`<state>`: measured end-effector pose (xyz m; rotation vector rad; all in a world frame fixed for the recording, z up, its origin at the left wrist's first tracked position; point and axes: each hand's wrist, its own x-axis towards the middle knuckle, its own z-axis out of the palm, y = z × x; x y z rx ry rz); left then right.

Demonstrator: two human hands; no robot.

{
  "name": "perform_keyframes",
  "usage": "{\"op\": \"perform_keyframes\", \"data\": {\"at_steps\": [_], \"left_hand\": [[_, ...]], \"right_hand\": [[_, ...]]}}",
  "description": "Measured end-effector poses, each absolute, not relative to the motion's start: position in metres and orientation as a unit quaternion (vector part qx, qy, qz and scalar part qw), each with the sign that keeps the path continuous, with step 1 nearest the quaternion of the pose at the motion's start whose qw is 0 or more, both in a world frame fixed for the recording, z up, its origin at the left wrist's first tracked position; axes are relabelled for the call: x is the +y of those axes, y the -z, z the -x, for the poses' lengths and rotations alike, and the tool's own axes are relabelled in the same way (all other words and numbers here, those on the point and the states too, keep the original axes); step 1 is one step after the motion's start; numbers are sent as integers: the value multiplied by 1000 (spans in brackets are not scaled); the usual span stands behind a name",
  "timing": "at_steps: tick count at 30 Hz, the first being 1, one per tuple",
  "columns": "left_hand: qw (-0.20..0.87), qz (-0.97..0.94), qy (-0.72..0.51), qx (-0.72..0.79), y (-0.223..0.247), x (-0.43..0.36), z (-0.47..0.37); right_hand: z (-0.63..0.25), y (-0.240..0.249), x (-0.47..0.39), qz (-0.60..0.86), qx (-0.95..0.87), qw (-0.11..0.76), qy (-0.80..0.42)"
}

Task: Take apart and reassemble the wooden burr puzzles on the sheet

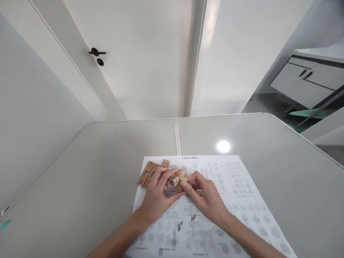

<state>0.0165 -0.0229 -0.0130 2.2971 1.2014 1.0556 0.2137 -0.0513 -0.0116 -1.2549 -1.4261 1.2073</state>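
Both hands meet over a large printed sheet (242, 222), holding a small cluster of interlocked light wooden blocks (179, 180). My left hand (158, 195) grips the cluster from the left, fingers over its top and thumb underneath. From the right, my right hand (202, 193) pinches one of its pieces, the thumb on the front. A dark mark shows on the end of one block. Flat notched wooden pieces (146, 174) lie at the sheet's upper left corner, just beyond my left hand and partly behind its fingers.
The sheet lies on a grey table (113, 157) with a seam across its middle and a bright light reflection. Past the far edge stands a white door (139, 53) with a black handle (96, 52). A white cabinet (309, 79) is at the right.
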Motion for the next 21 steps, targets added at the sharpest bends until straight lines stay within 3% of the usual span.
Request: {"op": "perform_keyframes", "data": {"at_steps": [17,21], "left_hand": [[247,-784,-361,441,10,-23,-18],[339,-730,-369,464,3,-22,-19]], "right_hand": [[-216,11,-52,510,-589,419,-465],[-220,9,-49,480,-590,426,-490]]}}
